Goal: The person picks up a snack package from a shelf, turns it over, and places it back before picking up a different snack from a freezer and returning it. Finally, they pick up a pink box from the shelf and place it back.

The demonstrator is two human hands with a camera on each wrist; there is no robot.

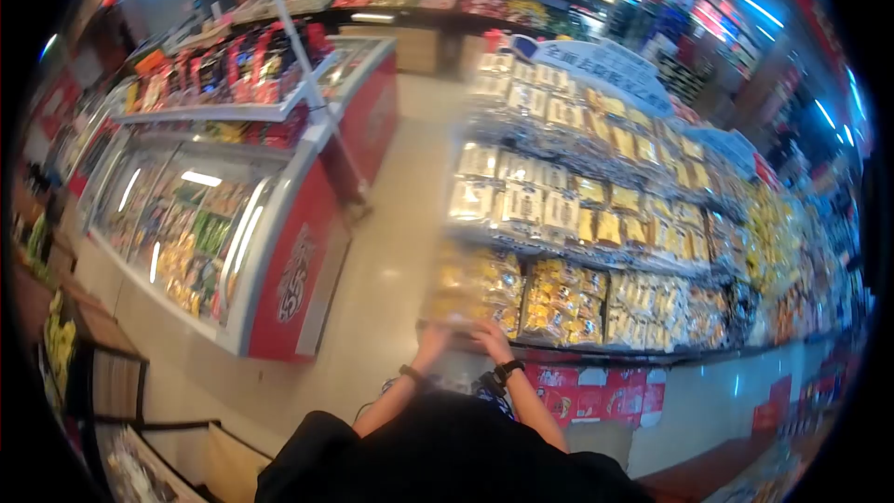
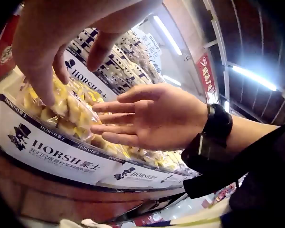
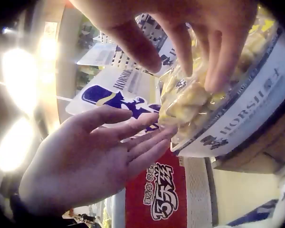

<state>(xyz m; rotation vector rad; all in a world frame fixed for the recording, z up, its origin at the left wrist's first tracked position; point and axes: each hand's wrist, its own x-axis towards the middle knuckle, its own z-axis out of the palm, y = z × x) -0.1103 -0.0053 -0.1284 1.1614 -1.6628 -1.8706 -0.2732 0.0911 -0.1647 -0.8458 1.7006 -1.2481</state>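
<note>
Clear bags of small golden buns (image 1: 480, 289) fill the lowest tier of a stepped display. My left hand (image 1: 431, 346) is at the display's left front corner. In the right wrist view, the straight fingers of my left hand (image 3: 104, 152) reach the end of a bun bag (image 3: 183, 102). Beside it, my right hand (image 1: 492, 340) reaches over the front rim. My right hand's fingers (image 3: 221, 61) hang slightly bent over the bags. In the left wrist view, my right hand (image 2: 156, 116) is outstretched, palm showing, fingertips right at the bags (image 2: 69, 107).
A printed white front band (image 2: 57, 149) edges the bottom tier. Higher tiers hold white-wrapped packets (image 1: 521, 205). To the left stands a glass-topped freezer (image 1: 289, 270) with a red end, across a tiled aisle (image 1: 372, 270). Red cartons (image 1: 596, 396) sit below the display's front.
</note>
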